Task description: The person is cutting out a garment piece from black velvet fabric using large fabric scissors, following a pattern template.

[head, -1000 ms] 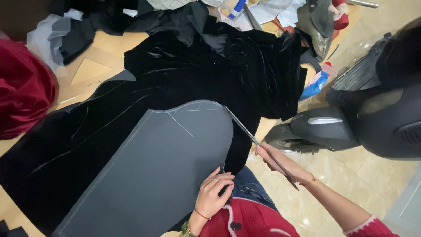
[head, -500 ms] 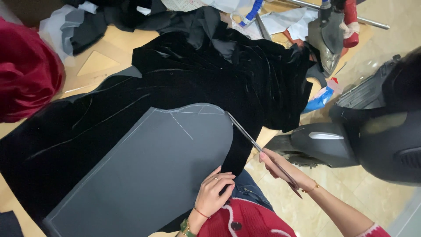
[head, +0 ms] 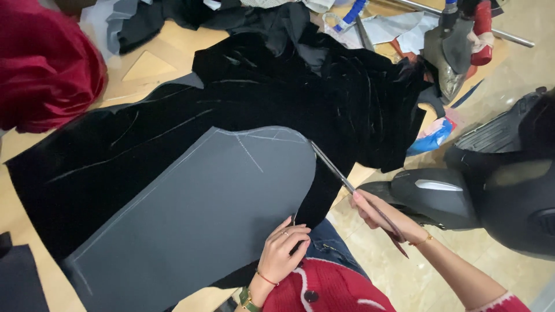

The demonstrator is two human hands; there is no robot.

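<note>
From the head camera, looking straight down, a good deal is cut short. The black velvet cloth (head: pixel 173 156) covers most of the wooden desk (head: pixel 144 63) and bunches into folds toward the far right corner, where it hangs over the edge. Its near left part lies under a large grey pattern piece (head: pixel 191 225) whose lower end runs out of the bottom of the view. A heap of red fabric (head: pixel 40 63) at the far left corner is cropped by the picture's edge, and the clutter along the far edge, grey scraps and dark cloth, is too jumbled to sort out. To the right, off the desk, stands a dark scooter (head: pixel 491 190), only partly in view.

The left hand (head: pixel 283 248) rests with fingers curled at the near edge of the pattern piece, pressing on the cloth where it drops off the desk; whether it pinches anything I cannot tell. The right hand (head: pixel 384 216), reaching in from the lower right, is closed around long scissors (head: pixel 341 179), the blades slanting up and left so their tip meets the rounded right edge of the pattern piece.
</note>
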